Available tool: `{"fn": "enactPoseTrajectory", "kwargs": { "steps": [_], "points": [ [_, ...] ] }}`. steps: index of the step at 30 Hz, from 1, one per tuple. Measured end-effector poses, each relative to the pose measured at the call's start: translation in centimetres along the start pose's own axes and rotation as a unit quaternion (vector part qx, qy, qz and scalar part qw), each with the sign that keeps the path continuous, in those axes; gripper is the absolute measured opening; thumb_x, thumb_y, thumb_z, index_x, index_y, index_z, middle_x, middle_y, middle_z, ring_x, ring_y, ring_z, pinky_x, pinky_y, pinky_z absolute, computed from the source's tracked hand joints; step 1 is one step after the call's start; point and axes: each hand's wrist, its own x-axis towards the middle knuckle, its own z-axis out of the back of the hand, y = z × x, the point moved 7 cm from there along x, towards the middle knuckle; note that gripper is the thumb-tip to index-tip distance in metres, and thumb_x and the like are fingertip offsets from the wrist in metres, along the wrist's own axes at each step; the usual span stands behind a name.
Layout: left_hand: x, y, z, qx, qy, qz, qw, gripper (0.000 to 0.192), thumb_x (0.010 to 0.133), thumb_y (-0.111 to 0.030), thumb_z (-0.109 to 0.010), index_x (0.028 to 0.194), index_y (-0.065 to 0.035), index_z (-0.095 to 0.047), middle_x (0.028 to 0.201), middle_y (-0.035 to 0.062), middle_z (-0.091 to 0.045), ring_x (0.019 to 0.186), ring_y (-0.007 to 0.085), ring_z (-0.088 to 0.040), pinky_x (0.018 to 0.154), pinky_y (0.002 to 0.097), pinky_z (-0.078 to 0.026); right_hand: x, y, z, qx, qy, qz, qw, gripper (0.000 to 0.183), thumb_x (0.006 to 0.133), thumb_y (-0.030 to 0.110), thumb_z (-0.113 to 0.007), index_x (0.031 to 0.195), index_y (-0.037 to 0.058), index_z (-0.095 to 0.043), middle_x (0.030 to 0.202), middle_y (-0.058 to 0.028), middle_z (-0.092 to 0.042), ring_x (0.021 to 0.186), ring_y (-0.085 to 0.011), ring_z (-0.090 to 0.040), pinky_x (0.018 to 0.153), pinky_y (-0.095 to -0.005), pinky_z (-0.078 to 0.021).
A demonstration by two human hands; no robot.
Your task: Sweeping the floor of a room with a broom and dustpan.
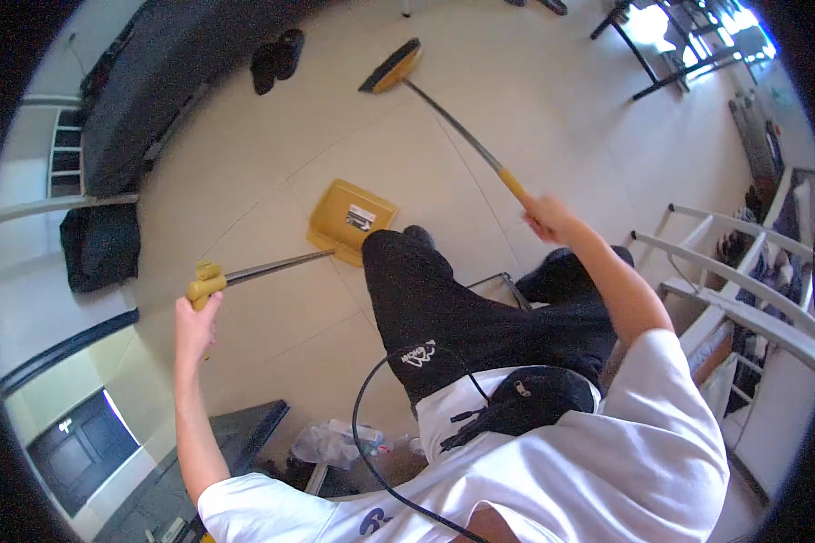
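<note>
My left hand (197, 322) is closed around the yellow grip at the top of a long-handled dustpan's metal pole. The yellow dustpan (339, 220), which bears a label, lies on the tiled floor beside my knee. My right hand (550, 218) grips the yellow handle end of a broom (458, 129). Its metal pole slants away to a yellow head (392, 71) with dark bristles, resting on the floor near the top of the view. The broom head and the dustpan are well apart.
Dark slippers (277, 62) lie beyond the dustpan, by a grey-covered bed or sofa (170, 61). A white metal rack or ladder (733, 258) stands at the right. A dark-framed table (652, 61) is at the upper right. Plastic bags (333, 442) lie low, near my left side.
</note>
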Motion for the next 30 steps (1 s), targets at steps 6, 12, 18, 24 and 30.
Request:
{"fn": "enactPoseTrajectory", "kwargs": {
  "steps": [6,12,18,24,30],
  "points": [
    [0.7,-0.7,0.3,-0.015,0.005,-0.014,1.000,0.021,0.082,-0.020,-0.064,0.073,-0.0038,-0.054,0.047,-0.0033,-0.042,0.033,0.0066,-0.037,0.031,0.0246,-0.030,-20.4,-11.3,5.1,0.078,-0.013,-0.151,0.985,0.046,0.089,0.049,-0.051,0.076,0.0044,-0.053,0.051,0.0014,-0.041,0.035,-0.0082,-0.037,0.031,-0.0226,-0.0268],
    [0.5,-2.8,-1.2,-0.033,0.054,-0.039,0.997,0.020,0.083,-0.019,-0.064,0.075,-0.0048,-0.053,0.048,-0.0038,-0.041,0.034,0.0060,-0.037,0.031,0.0231,-0.029,-28.9,-16.9,6.0,0.127,-0.058,-0.214,0.967,0.040,0.091,0.039,-0.051,0.079,0.0011,-0.054,0.056,0.0003,-0.044,0.041,-0.0098,-0.040,0.036,-0.0234,-0.0302],
    [1.0,-7.0,-2.7,-0.050,0.068,-0.086,0.993,0.019,0.082,-0.019,-0.064,0.074,-0.0053,-0.053,0.048,-0.0039,-0.041,0.034,0.0057,-0.037,0.032,0.0230,-0.029,-27.9,-15.8,5.6,0.326,0.088,-0.070,0.939,0.026,0.088,0.023,-0.056,0.084,-0.0023,-0.056,0.057,-0.0049,-0.054,0.045,-0.0133,-0.052,0.041,-0.0249,-0.0422],
    [0.6,-12.2,-5.1,0.036,0.119,-0.147,0.981,0.020,0.080,-0.018,-0.064,0.074,-0.0042,-0.052,0.049,-0.0030,-0.042,0.035,0.0057,-0.037,0.032,0.0232,-0.030,-30.2,-11.1,10.0,0.232,-0.048,-0.025,0.971,0.018,0.082,0.014,-0.063,0.086,-0.0030,-0.059,0.063,-0.0056,-0.056,0.043,-0.0084,-0.050,0.038,-0.0181,-0.0402],
    [1.4,-14.4,-6.3,0.041,0.131,-0.156,0.978,0.021,0.081,-0.019,-0.064,0.074,-0.0039,-0.052,0.052,-0.0023,-0.043,0.037,0.0060,-0.038,0.033,0.0232,-0.030,-27.9,-3.0,17.6,0.072,-0.220,0.089,0.969,0.018,0.078,0.013,-0.065,0.082,-0.0013,-0.055,0.061,-0.0027,-0.051,0.044,-0.0087,-0.047,0.035,-0.0222,-0.0363]
  ]
}}
